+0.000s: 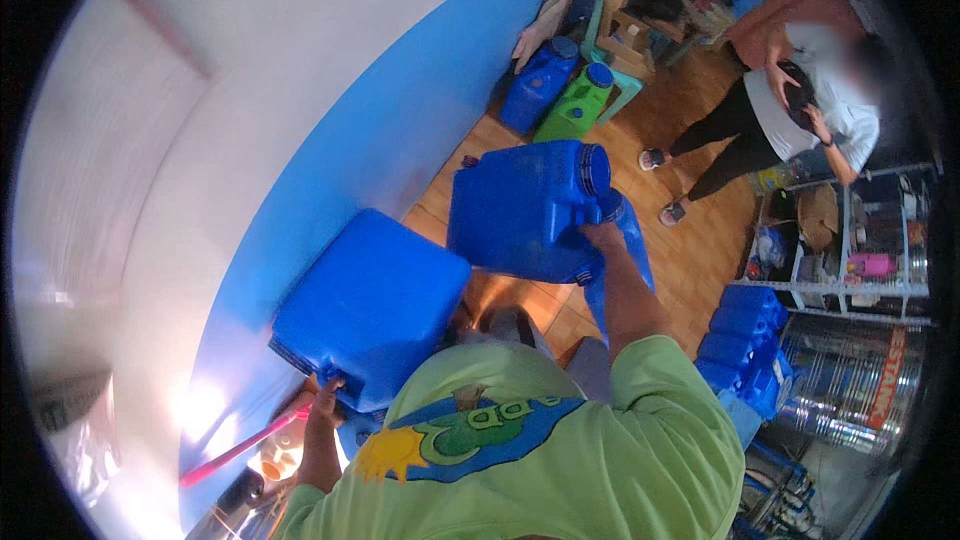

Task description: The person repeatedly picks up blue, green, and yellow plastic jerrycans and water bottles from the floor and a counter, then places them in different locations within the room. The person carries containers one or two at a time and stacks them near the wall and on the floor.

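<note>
On my left, a large blue plastic water jug is tilted, its flat base toward the far right. My left hand is closed at its handle, near the capped end. Ahead of me, a second blue water jug lies tipped with its ribbed cap to the right. My right hand wraps round its handle just below the cap; the fingers are partly hidden. Another blue container shows beside and behind my right forearm.
A blue jug and a green jug stand by the wall. A person stands at far right holding something dark. A white shelf, stacked blue jugs and a steel tank line the right. A pink stick leans at left.
</note>
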Demonstrator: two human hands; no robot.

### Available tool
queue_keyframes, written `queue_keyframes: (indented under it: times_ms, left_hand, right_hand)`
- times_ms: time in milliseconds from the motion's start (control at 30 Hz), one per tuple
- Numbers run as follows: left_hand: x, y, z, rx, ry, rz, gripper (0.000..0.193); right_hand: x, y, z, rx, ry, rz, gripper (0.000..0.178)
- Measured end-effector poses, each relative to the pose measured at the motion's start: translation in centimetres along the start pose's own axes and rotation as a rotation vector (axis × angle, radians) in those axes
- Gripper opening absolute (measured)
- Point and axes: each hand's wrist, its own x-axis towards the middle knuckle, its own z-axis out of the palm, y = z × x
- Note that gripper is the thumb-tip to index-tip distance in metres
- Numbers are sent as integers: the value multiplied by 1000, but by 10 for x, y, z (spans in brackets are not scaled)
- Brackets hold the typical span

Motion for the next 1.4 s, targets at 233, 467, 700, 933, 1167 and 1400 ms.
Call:
queue_keyframes:
  times_ms: [233,467,700,933,1167,1400]
  left_hand:
    - [46,20,75,321,384,-99,49]
    - [117,54,141,758,515,144,52]
    - [250,89,174,973,468,-8,55]
    - [366,96,236,1369,474,137,75]
    - [409,105,293,1375,461,132,60]
    - [373,86,300,1698,413,279,69]
  right_hand:
    - [120,-54,64,82,-115,143,85]
    - [254,-147,115,-8,-76,-38,65]
    - [351,-144,145,576,106,-281,28]
    - [419,-177,185,445,372,-721,42]
    - [235,-200,179,439,13,-722,23]
    - [31,-224,270,339,-794,-717,65]
